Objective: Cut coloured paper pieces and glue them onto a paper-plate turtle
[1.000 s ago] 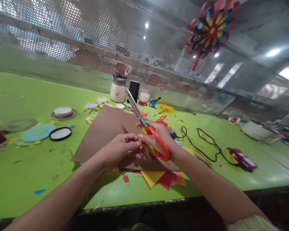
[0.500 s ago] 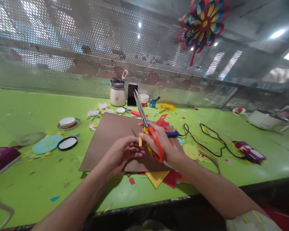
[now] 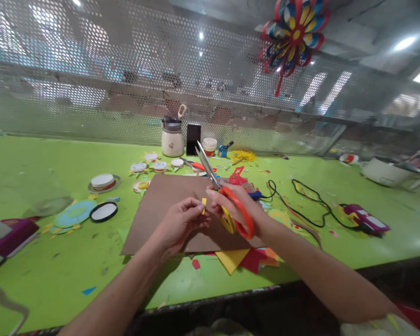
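Observation:
Between the thumb and fingers of my left hand point(image 3: 184, 223) is a small yellow strip point(image 3: 204, 205), held upright. My right hand point(image 3: 236, 198) has hold of a pair of scissors point(image 3: 243, 212) with orange and yellow handles; the metal blades point up and away, slightly apart, with nothing between them. Both hands are above a brown board point(image 3: 157, 205) that lies on the green table. Yellow paper point(image 3: 233, 260) and red paper point(image 3: 252, 261) stick out from under the board's near edge.
A white jar point(image 3: 172, 140), a dark phone point(image 3: 193, 139) and a small blue bottle point(image 3: 223, 150) stand at the back. Paper flowers and round lids lie left, near a light-blue cutout point(image 3: 75, 213). To the right, a black cord runs to a purple box point(image 3: 367, 219).
The yellow strip was by my right fingertips and is now in my left hand's pinch. My right hand has drawn a little right with the scissors.

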A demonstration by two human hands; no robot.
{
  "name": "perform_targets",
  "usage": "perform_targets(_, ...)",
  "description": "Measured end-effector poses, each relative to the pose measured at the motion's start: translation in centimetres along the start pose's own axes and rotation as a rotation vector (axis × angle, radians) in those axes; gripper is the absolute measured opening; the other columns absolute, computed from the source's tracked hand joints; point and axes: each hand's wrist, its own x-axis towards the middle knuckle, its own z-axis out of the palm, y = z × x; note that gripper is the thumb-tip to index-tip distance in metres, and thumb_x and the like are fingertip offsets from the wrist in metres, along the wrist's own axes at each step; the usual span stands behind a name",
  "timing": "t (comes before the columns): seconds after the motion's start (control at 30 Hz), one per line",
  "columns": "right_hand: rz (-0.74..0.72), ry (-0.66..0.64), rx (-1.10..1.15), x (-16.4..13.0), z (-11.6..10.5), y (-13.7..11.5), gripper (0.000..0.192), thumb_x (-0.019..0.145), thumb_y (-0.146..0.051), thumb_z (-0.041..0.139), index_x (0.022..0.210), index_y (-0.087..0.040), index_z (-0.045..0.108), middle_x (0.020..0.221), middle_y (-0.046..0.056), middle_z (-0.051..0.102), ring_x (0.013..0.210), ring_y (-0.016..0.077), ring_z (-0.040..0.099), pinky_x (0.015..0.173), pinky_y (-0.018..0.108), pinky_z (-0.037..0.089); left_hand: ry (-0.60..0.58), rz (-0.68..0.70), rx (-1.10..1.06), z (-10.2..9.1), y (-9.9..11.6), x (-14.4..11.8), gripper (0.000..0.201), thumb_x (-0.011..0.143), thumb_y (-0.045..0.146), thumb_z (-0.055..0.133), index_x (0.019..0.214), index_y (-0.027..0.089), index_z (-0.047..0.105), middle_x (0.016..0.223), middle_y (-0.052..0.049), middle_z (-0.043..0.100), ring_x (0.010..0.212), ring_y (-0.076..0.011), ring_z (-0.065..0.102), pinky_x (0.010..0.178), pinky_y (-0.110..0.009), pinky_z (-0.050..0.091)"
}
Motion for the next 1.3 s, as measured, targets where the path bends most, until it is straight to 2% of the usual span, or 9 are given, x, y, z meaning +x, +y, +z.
perform_targets(0.07,0.129,-0.156,0.062,-0.7,-1.7,0.7,0.035,0.088,-0.050,0.048,0.082,-0.018,0.059,0.060,-0.002,0.053,0.049,0.0114,0.051,0.049,0.024,0.044,-0.009,-0.004,-0.005,-0.1,0.2,0.0,0.019,0.072,0.023,0.073,0.072,0.015,0.056,0.067,-0.004,0.067,0.064,-0.0147,0.063,0.067,-0.028,0.050)
perform_targets(0.13,0.177,-0.280,-0.084,-1.9,-3.9,1.1,0.037,0.088,-0.051,0.048,0.090,-0.016,0.062,0.061,-0.001,0.054,0.049,0.0118,0.051,0.047,0.023,0.042,-0.010,-0.015,-0.004,-0.2,0.3,0.0,0.019,0.072,0.022,0.073,0.072,0.016,0.055,0.067,-0.003,0.066,0.065,-0.0149,0.064,0.067,-0.029,0.049)
perform_targets(0.17,0.138,-0.303,-0.213,-2.7,-4.9,1.1,0.037,0.088,-0.051,0.050,0.092,-0.016,0.064,0.063,0.000,0.057,0.051,0.0125,0.052,0.048,0.023,0.041,-0.012,-0.022,0.004,-0.2,0.4,0.1,0.019,0.072,0.021,0.073,0.072,0.016,0.055,0.067,-0.003,0.066,0.065,-0.0149,0.064,0.067,-0.029,0.049)
perform_targets(0.23,0.079,-0.361,-0.424,-4.2,-6.6,1.1,0.035,0.085,-0.048,0.056,0.098,-0.018,0.068,0.079,0.003,0.066,0.069,0.0172,0.059,0.062,0.025,0.045,-0.010,-0.029,0.027,-0.3,0.4,0.2,0.018,0.073,0.021,0.072,0.072,0.016,0.055,0.066,-0.002,0.066,0.065,-0.0144,0.064,0.068,-0.027,0.049)
perform_targets(0.33,0.098,-0.395,-0.526,-5.7,-7.8,1.1,0.036,0.084,-0.048,0.058,0.106,-0.021,0.068,0.088,0.003,0.070,0.077,0.0202,0.062,0.071,0.028,0.046,-0.008,-0.043,0.059,-0.3,0.2,0.4,0.016,0.074,0.021,0.071,0.073,0.015,0.056,0.066,-0.001,0.064,0.064,-0.0137,0.064,0.067,-0.027,0.049)
perform_targets(0.5,0.115,-0.434,-0.538,-5.6,-7.9,2.1,0.039,0.087,-0.049,0.053,0.114,-0.024,0.066,0.090,0.002,0.070,0.078,0.0201,0.063,0.067,0.025,0.046,0.002,-0.049,0.040,-0.1,-0.1,0.4,0.012,0.078,0.018,0.067,0.074,0.015,0.056,0.067,-0.002,0.064,0.064,-0.0128,0.063,0.067,-0.027,0.050)
perform_targets(0.67,0.068,-0.388,-0.516,-5.4,-8.0,3.4,0.034,0.087,-0.045,0.054,0.104,-0.019,0.069,0.088,0.004,0.070,0.078,0.0209,0.062,0.072,0.028,0.046,0.050,-0.027,-0.005,-0.2,0.2,0.3,0.009,0.080,0.014,0.064,0.074,0.014,0.057,0.071,-0.004,0.067,0.066,-0.0134,0.065,0.068,-0.026,0.052)
perform_targets(1.0,0.137,-0.476,-0.543,-5.1,-6.5,1.8,0.038,0.086,-0.047,0.051,0.102,-0.016,0.067,0.079,0.003,0.061,0.070,0.0162,0.052,0.062,0.023,0.041,0.019,-0.058,0.002,-0.4,-0.2,0.5,0.008,0.085,0.011,0.056,0.077,0.012,0.057,0.074,-0.010,0.072,0.070,-0.0176,0.070,0.068,-0.028,0.056)
perform_targets(1.3,0.191,-0.480,-0.531,-5.0,-6.4,3.0,0.049,0.085,-0.048,0.051,0.119,-0.014,0.063,0.085,0.006,0.064,0.070,0.0176,0.054,0.063,0.026,0.043,0.057,-0.058,0.020,-0.1,0.0,0.4,0.009,0.084,0.010,0.055,0.076,0.012,0.056,0.075,-0.014,0.073,0.070,-0.0197,0.071,0.070,-0.030,0.057)
